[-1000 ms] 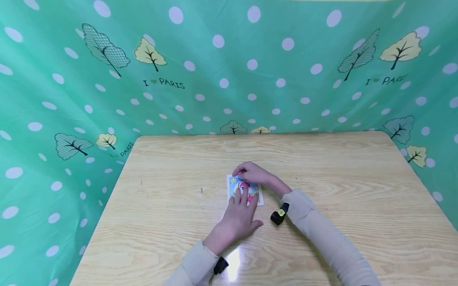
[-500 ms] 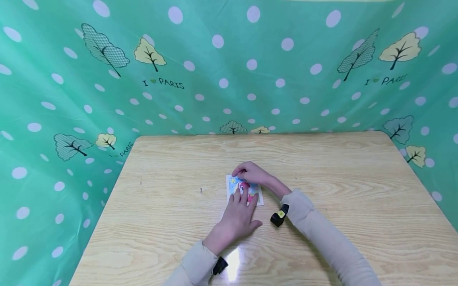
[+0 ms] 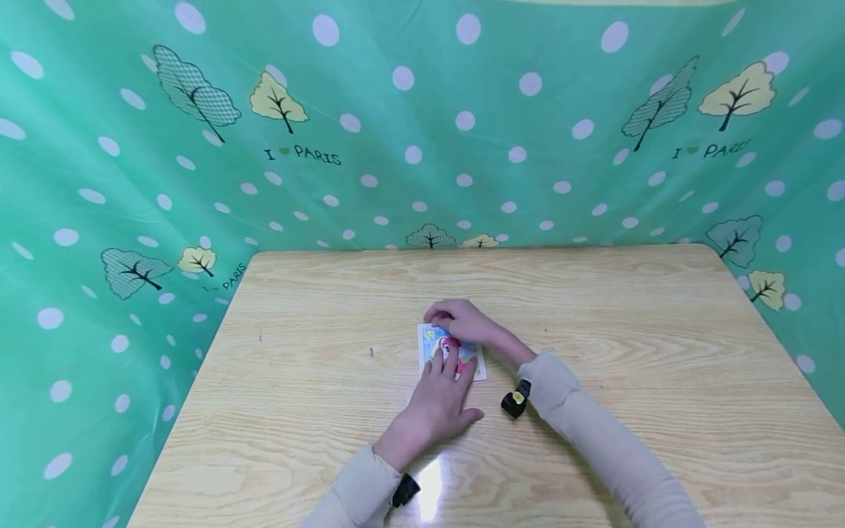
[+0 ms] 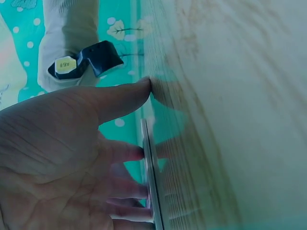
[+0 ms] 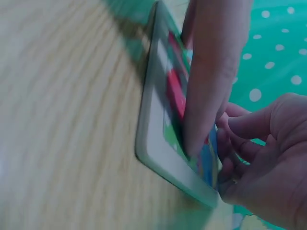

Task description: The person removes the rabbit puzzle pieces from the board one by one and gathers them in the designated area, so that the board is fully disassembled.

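Note:
A small flat board with a white border and a colourful cartoon picture lies on the wooden table. Across its near part, the left hand rests its outstretched fingertips, thumb spread to the side. The right hand is at the far edge, fingers curled, and seems to pinch the board's edge between thumb and fingers. In the right wrist view, the board's rim is near, and the right hand sits past the left fingers. Whether anything smaller is between the right fingertips is hidden.
The wooden table is bordered at the back and sides by a green dotted cloth. A small dark mark is left of the board. Black cameras are worn on both wrists, the right one close to the table.
The right fingertips have shifted slightly left and outward at the board's far edge. The left hand and the board have stayed in place.

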`<state>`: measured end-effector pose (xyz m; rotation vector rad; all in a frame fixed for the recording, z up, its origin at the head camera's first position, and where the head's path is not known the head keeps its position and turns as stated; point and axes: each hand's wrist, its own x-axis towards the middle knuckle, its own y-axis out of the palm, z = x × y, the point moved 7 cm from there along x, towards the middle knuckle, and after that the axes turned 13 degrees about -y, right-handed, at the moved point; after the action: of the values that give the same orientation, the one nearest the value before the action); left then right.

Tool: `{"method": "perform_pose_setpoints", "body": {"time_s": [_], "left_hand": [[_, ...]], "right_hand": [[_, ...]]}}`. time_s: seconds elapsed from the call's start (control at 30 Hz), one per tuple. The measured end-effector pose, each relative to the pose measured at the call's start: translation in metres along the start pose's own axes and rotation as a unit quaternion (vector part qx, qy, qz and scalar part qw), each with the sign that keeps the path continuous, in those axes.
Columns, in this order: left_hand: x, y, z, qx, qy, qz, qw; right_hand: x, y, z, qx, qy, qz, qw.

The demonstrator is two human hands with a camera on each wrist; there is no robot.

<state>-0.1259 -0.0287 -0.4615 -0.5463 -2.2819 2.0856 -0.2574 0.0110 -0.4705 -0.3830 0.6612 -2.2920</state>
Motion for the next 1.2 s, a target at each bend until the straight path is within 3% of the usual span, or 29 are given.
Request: {"method": "perform_pose_setpoints", "body": {"time_s": [0.33,0.57,0.83,1.2], "left_hand": [[0.001,0.005,-0.003,0.038,0.003,-0.014,0.9992],[0.004,0.002,0.001,0.045,-0.001,-0.026,0.9987],[0.005,0.001,-0.002,0.056,0.007,-0.044,0.9974],[0.006,0.002,0.002,0.053,-0.005,-0.032,0.9981]], "right_hand": [[0.003,0.006,0.008,-0.048,-0.032,0.052,0.997],[0.012,0.009,0.019,-0.108,-0.069,0.077,0.9888],[0.025,0.013,0.022,-0.186,-0.029,0.066,0.98],[0.017,-0.003,0.022,-0.075,0.005,0.035,0.9965]]}}
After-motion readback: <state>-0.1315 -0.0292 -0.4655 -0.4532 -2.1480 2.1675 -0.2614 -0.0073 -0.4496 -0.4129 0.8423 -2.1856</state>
